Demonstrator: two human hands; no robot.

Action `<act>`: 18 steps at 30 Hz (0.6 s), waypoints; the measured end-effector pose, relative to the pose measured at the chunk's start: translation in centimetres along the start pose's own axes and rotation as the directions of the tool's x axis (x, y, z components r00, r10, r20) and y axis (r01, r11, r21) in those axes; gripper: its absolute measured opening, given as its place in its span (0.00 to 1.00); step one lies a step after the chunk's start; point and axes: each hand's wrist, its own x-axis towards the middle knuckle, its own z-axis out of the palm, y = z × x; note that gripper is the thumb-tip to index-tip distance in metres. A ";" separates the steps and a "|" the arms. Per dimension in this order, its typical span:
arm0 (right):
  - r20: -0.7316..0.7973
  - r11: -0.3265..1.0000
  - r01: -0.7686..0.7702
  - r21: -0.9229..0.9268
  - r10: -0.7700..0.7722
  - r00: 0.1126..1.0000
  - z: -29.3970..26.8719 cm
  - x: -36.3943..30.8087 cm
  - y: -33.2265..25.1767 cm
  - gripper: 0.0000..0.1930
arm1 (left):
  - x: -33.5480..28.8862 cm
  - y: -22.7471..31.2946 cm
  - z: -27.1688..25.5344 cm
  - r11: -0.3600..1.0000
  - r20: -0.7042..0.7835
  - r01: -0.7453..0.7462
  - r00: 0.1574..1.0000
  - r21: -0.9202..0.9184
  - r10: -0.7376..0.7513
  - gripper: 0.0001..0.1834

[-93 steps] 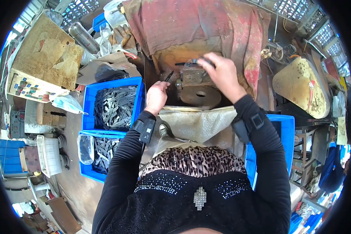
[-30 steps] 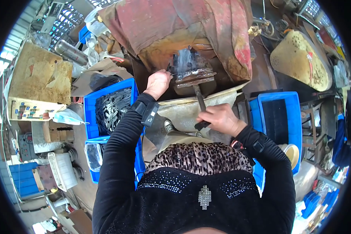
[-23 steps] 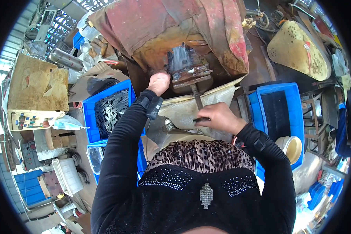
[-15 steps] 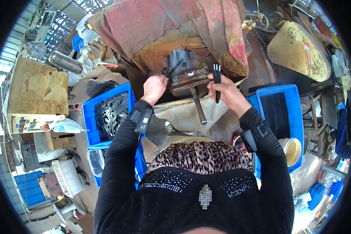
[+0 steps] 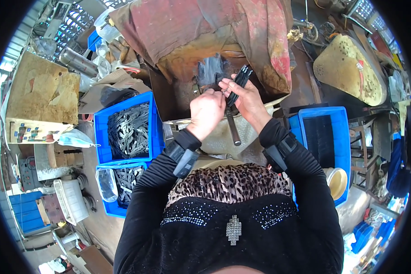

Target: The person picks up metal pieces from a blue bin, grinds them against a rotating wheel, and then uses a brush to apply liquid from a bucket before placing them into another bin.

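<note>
A small bundle of slim black strips (image 5: pixel 239 86) with pale tips is in my right hand (image 5: pixel 251 102), slanting up to the right. My left hand (image 5: pixel 206 111) is closed right beside the lower part of the bundle, its fingertips close to the right fingers. What the left fingers hold, if anything, is hidden. Just beyond both hands stands a dark, worn metal block (image 5: pixel 210 68) under a stained cloth hood (image 5: pixel 192 27). A metal bar handle (image 5: pixel 233 130) sticks out toward me below the right hand.
On my left, a blue crate (image 5: pixel 157 132) holds many loose dark strips (image 5: pixel 129 132), with a second blue crate (image 5: pixel 116 212) of strips nearer me. To my right stands another blue crate (image 5: pixel 343 137) with dark contents and a cream bucket (image 5: pixel 337 183). A stained box (image 5: pixel 41 91) sits far left.
My left hand has moved right, from the block's left side to the strips. My right hand has shifted slightly left, and the bundle now leans rather than standing upright.
</note>
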 end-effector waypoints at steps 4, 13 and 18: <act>-0.028 0.999 -0.020 -0.045 0.019 0.999 0.0 -0.1 0.4 0.10 | -1.3 -0.2 0.4 0.991 0.027 -0.084 0.996 0.103 0.081 0.09; -0.030 0.733 0.064 -0.677 -0.115 0.993 -2.3 -3.1 -2.9 0.15 | 0.9 -7.4 -1.2 0.450 0.380 0.521 0.848 -0.725 -0.370 0.25; 0.316 0.541 0.204 -0.816 0.122 0.941 -3.0 -8.3 -3.3 0.20 | 1.0 -15.3 6.6 0.676 0.302 0.426 0.904 -0.602 -0.301 0.23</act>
